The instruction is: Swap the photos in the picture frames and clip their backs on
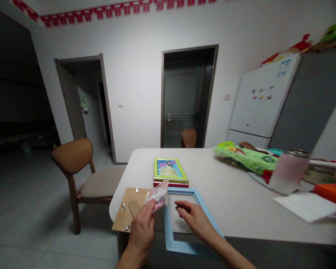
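My left hand (143, 225) grips a pinkish picture sheet (158, 194), tilted up above the table. Beneath that hand lies a brown backing board (120, 219) with metal clips and a stand flap. Over the opening of a light blue picture frame (168, 239) hovers my right hand (193, 216), its fingers loosely bent and apart, with nothing in them. The blue frame's near side reaches past the table's front edge. Just beyond it, a lime-green picture frame (185, 177) with a picture of a figure in a yellow dress rests on a red frame (182, 185).
The white table (212, 198) has a rounded left corner, with a wooden chair (102, 183) beside it. To the right stand a pink bottle (290, 173), a green package (245, 158), white paper (308, 206) and an orange item (332, 195). A refrigerator (263, 101) is behind.
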Tool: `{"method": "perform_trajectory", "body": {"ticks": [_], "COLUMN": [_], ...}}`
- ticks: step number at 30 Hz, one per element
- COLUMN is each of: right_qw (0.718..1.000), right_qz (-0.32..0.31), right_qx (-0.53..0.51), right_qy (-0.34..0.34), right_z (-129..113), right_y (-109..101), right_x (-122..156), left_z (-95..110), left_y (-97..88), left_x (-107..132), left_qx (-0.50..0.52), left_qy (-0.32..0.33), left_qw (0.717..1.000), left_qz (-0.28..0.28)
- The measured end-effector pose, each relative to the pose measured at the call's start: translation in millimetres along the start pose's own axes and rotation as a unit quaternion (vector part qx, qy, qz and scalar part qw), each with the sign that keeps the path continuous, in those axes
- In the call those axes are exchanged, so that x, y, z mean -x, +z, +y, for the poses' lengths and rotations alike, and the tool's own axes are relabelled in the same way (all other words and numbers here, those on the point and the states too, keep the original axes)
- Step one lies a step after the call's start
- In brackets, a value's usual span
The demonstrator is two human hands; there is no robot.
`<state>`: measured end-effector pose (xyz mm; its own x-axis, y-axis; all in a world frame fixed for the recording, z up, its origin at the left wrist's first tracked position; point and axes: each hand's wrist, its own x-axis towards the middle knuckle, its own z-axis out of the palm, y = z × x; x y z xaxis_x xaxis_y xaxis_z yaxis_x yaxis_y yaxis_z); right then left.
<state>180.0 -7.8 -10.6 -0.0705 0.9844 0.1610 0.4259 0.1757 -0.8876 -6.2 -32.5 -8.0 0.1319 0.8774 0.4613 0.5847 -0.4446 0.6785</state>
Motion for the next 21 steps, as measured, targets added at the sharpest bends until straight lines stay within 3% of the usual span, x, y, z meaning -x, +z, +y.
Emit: {"method": "perform_trajectory", "body": {"ticks": [2, 4, 7, 9, 12, 15, 18, 21], "right_qw": [0.993, 0.974, 0.941, 0.937, 0.962, 0.976, 0.981, 0.987], "right_qz": [-0.029, -0.047, 0.006, 0.075, 0.099, 0.059, 0.045, 0.042], "right_qx": [-0.086, -0.183, -0.315, -0.325, -0.224, -0.122, -0.046, 0.039], "right_qy": [0.072, 0.127, 0.123, 0.101, 0.118, 0.169, 0.185, 0.151], "right_z": [-4.8, -9.4, -14.8, -14.7, -5.0, 14.3, 31.7, 37.6], "right_y": [6.1, 10.9, 7.3, -6.0, -35.9, -58.8, -62.4, -53.6], "right_x": [0.6, 1.3, 0.5, -2.0, -6.2, -8.1, -9.6, -13.3], "left_z": [14.5, 29.5, 43.4, 43.2, 32.4, 22.1, 21.1, 23.1], "left_y": [-3.1, 2.5, 21.2, 31.6, 35.7, 32.4, 32.9, 39.0], "left_x": [-7.6, -11.1, -9.1, -5.5, -1.2, 2.9, 9.1, 15.8], "left_qx": [0.148, 0.314, 0.500, 0.543, 0.498, 0.356, 0.199, 0.114], "left_qy": [-0.075, -0.141, -0.178, -0.180, -0.187, -0.182, -0.147, -0.108], "left_qw": [0.984, 0.934, 0.846, 0.820, 0.846, 0.917, 0.965, 0.978], "left_qz": [0.070, 0.090, 0.048, 0.021, 0.023, -0.004, -0.087, -0.139]}}
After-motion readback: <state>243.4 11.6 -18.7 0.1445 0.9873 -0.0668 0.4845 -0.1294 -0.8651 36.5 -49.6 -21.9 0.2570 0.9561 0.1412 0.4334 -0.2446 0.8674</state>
